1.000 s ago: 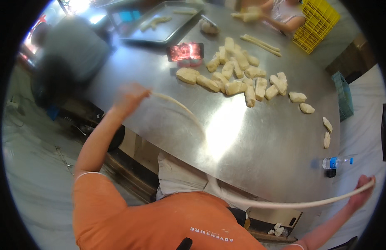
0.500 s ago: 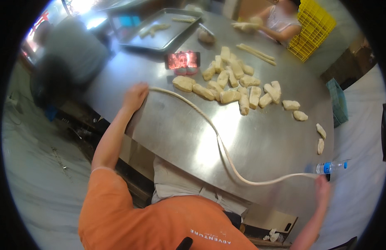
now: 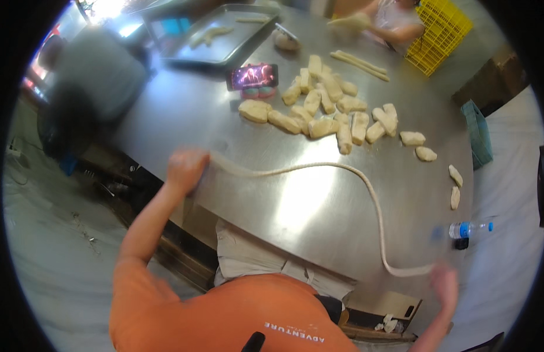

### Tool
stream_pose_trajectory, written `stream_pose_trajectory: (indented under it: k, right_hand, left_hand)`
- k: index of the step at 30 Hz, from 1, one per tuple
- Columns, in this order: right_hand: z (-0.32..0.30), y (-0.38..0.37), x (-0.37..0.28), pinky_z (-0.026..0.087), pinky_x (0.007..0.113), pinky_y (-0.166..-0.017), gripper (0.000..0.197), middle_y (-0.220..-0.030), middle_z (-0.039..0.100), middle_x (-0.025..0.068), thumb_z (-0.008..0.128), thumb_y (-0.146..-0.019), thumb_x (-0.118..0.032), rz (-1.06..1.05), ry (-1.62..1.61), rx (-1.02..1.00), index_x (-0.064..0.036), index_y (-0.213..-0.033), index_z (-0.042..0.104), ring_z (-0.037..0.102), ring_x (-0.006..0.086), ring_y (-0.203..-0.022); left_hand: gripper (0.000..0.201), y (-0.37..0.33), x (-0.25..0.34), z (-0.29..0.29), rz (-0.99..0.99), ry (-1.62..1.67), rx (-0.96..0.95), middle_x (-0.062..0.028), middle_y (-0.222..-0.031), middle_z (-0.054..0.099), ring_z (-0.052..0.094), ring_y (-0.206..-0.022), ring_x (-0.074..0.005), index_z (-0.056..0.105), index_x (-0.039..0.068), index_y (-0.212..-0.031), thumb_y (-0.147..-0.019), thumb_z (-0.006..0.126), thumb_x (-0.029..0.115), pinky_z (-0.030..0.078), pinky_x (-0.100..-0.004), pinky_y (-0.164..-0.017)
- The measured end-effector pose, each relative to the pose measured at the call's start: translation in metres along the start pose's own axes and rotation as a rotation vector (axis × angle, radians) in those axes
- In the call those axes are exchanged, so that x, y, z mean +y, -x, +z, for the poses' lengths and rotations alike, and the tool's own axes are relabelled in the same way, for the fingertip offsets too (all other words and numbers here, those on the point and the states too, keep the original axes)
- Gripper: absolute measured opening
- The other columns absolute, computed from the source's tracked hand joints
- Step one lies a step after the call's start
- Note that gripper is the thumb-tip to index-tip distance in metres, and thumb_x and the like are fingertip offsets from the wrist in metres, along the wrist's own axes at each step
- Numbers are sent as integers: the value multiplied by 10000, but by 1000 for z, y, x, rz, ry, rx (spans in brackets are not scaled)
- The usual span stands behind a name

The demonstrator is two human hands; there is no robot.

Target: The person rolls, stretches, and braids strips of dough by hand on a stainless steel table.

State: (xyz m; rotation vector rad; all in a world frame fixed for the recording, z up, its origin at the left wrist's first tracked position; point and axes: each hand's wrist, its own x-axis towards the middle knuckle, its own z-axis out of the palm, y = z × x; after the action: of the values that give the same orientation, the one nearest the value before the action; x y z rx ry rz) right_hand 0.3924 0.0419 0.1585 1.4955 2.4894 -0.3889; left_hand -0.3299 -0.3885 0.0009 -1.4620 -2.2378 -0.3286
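Note:
A long thin rope of dough (image 3: 374, 199) runs in an S-shaped bend across the metal table (image 3: 254, 205). My left hand (image 3: 188, 168) is closed at its left end, by the table's near left edge. At the near right, its other end goes into my right hand (image 3: 444, 283), which is blurred but looks closed round it. Beyond the rope lies a heap of short, thick dough pieces (image 3: 323, 127). Several smaller pieces trail off to the right, among them a small dough piece (image 3: 425, 154).
A phone (image 3: 252, 77) is propped up behind the heap. A metal tray (image 3: 225, 50) and two dough sticks (image 3: 360, 66) lie farther back. At the right edge rests a water bottle (image 3: 468, 229). Another person (image 3: 395, 23) handles dough at the far side, near yellow crates (image 3: 441, 35).
My left hand has come nearer to me, and my right hand has shifted nearer and slightly left. The dough rope has swung into a different curve, its middle bulging farther right.

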Motion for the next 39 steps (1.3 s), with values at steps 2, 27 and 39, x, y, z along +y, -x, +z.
stream_pose_trajectory:
  k: [2, 27, 39]
  right_hand:
    - [-1, -17, 30, 540, 387, -729, 189, -917, 728, 111, 656, -1032, -138, 21, -56, 192, -15, -1154, 731, 681, 208, -820]
    - [-47, -113, 271, 420, 252, -565, 269, -956, 721, -1, 597, -1134, -228, 144, -975, 999, -65, -1288, 745, 497, 70, -635]
    - [-222, -142, 118, 563, 406, -1036, 443, -1330, 783, 176, 610, -1119, -297, -57, 40, 930, -72, -1497, 663, 757, 285, -1209]
  left_hand:
    - [126, -49, -40, 33, -317, 39, 132, -112, -1076, 798, 731, -919, -363, 779, 107, -1050, -937, 783, 164, 584, -474, -801]
    - [135, -39, -133, -63, -50, -97, 55, -73, -845, 741, 677, -834, -302, 831, 79, -994, -878, 830, 148, 558, -441, -753]
    - [162, -36, 33, -31, 490, 182, -89, -17, -869, 677, 659, -913, -231, 809, 149, -989, -834, 814, 194, 549, -398, -853]
